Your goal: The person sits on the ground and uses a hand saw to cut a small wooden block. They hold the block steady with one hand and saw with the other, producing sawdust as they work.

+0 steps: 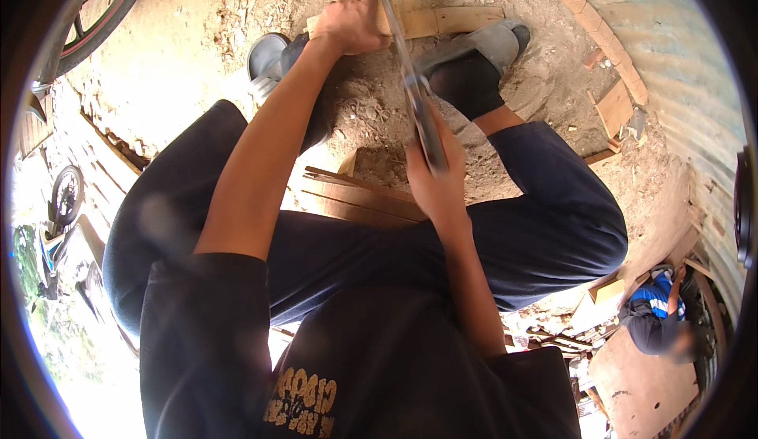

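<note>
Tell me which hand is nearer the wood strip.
Left: the left hand holds the wood strip; the right hand is apart from it, lower in view, gripping the tool handle.

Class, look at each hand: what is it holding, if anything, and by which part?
The right hand holds a long-bladed tool by its dark handle. The left hand grips a piece of wood toward its left end.

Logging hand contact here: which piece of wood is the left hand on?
The pale wooden strip by the shoes; the left hand is on it, while the planks between the legs and the board near the corrugated wall lie untouched.
</note>
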The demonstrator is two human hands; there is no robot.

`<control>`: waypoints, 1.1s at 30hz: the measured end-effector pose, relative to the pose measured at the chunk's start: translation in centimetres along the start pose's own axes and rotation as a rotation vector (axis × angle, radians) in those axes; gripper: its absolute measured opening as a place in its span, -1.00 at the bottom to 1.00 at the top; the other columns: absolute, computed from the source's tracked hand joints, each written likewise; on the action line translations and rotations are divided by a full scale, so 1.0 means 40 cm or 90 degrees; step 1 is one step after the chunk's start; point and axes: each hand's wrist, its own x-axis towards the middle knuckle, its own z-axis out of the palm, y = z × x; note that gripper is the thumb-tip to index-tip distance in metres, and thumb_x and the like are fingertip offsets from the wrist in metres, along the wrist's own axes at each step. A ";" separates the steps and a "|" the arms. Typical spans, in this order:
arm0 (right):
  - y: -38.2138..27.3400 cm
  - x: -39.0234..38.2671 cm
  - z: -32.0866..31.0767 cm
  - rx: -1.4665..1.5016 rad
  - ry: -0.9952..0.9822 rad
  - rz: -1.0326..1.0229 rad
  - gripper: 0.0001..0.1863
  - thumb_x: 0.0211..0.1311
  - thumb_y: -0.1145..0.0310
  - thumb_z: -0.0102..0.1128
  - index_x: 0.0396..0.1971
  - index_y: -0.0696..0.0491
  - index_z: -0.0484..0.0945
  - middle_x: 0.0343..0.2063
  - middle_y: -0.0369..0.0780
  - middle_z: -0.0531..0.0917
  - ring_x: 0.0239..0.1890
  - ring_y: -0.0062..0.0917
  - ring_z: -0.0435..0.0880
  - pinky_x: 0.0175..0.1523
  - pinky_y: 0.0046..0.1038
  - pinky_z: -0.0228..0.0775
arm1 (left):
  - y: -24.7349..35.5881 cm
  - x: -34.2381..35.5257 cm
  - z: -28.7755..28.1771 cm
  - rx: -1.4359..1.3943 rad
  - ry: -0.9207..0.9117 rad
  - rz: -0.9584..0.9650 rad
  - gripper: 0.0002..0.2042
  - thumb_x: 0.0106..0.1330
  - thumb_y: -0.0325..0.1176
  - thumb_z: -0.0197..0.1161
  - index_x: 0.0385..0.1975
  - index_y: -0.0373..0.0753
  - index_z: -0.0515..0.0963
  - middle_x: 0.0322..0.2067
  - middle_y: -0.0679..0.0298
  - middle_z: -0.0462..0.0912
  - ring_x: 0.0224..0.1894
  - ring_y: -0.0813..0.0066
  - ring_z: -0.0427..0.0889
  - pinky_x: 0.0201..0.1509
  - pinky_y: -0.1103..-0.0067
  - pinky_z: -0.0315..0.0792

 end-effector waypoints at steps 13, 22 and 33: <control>-0.014 0.086 0.022 -0.045 -0.006 0.017 -0.37 0.08 0.59 0.04 0.26 0.19 0.29 -0.18 0.07 0.64 -0.17 -0.14 0.69 -0.08 -0.35 0.49 | -0.001 0.005 0.020 -0.013 0.043 0.019 -0.45 0.01 -0.16 0.39 -0.10 -0.36 0.34 -0.07 -0.05 0.53 0.03 0.01 0.57 0.09 0.31 0.48; 0.027 0.124 0.072 -0.021 0.027 -0.067 -0.34 0.06 0.50 0.12 0.25 0.15 0.27 -0.37 0.13 0.61 -0.24 0.01 0.64 -0.15 -0.25 0.49 | -0.015 0.008 0.042 0.031 0.057 0.043 -0.37 0.11 -0.01 0.28 0.03 -0.39 0.31 -0.01 -0.07 0.52 0.10 0.05 0.54 0.14 0.30 0.44; 0.119 0.112 0.075 -0.011 0.074 -0.150 -0.34 0.04 0.47 0.08 0.25 0.16 0.29 -0.30 0.14 0.59 -0.19 0.02 0.63 -0.08 -0.36 0.47 | 0.002 0.006 0.049 0.067 0.021 0.016 -0.26 0.05 0.02 0.34 0.12 -0.38 0.27 0.11 -0.05 0.47 0.22 0.10 0.44 0.30 0.28 0.28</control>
